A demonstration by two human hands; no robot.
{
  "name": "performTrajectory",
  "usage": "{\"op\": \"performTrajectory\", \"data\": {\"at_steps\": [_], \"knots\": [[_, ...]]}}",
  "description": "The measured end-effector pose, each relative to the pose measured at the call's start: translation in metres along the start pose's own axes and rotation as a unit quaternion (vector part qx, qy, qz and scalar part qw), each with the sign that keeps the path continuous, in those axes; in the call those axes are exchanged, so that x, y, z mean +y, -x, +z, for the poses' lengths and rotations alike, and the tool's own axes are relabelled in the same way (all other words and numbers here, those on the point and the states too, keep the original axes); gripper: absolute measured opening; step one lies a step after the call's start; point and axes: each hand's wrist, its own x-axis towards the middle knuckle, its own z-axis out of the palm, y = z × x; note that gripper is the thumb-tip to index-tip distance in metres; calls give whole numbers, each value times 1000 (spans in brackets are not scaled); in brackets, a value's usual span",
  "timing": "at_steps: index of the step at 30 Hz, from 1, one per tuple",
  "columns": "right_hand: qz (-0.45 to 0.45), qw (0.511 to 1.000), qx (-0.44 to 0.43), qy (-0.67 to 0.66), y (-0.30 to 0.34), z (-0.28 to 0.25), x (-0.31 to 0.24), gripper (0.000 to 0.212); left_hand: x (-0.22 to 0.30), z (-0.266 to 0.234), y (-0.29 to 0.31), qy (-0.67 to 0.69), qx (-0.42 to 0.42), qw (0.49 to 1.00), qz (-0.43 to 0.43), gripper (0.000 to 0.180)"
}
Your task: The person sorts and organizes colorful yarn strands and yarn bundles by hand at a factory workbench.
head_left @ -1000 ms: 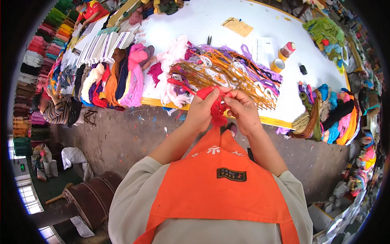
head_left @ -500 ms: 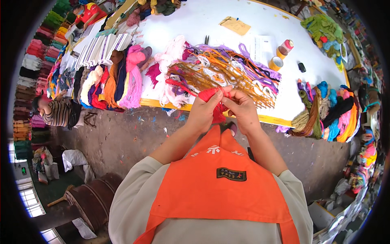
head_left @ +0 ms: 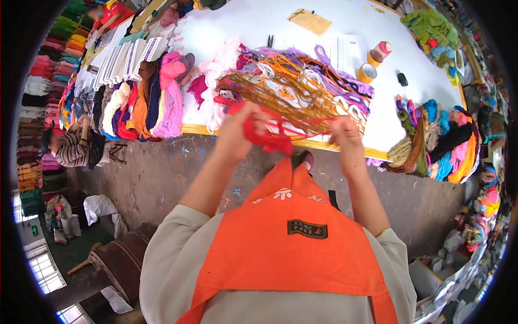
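My left hand [head_left: 240,132] is closed around a bundle of red yarn [head_left: 270,141], which is blurred by motion and hangs below the fingers. Several red strands stretch across to my right hand [head_left: 346,139], whose fingers are pinched on them. Both hands are held above the table's near edge. Just beyond them lies a wide spread of mixed yarn [head_left: 291,89] in brown, orange, purple and white. Pale pink yarn [head_left: 219,70] lies at its left side.
Hanks of coloured yarn hang over the table edge at left [head_left: 171,97] and right [head_left: 448,143]. Behind lie scissors [head_left: 270,40], a tape roll [head_left: 367,73], a thread cone [head_left: 380,51] and a black object [head_left: 402,79]. Two other people [head_left: 110,16] [head_left: 70,146] are at left.
My hands were close together on the red yarn. They have moved apart, left hand leftward and right hand rightward, with red strands now drawn out between them.
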Motion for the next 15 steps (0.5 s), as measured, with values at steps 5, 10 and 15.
{"op": "performTrajectory", "data": {"at_steps": [5, 10, 15], "knots": [[73, 939, 278, -190, 4, -180, 64, 13, 38, -157, -18, 135, 120, 983, -39, 17], [62, 926, 227, -296, 56, -408, 115, 5, 88, -290, -26, 72, 279, 958, -6, 16], [161, 836, 518, 82, 99, -567, 125, 13, 165, -270, 6, -133, 534, 826, 120, 15]]}}
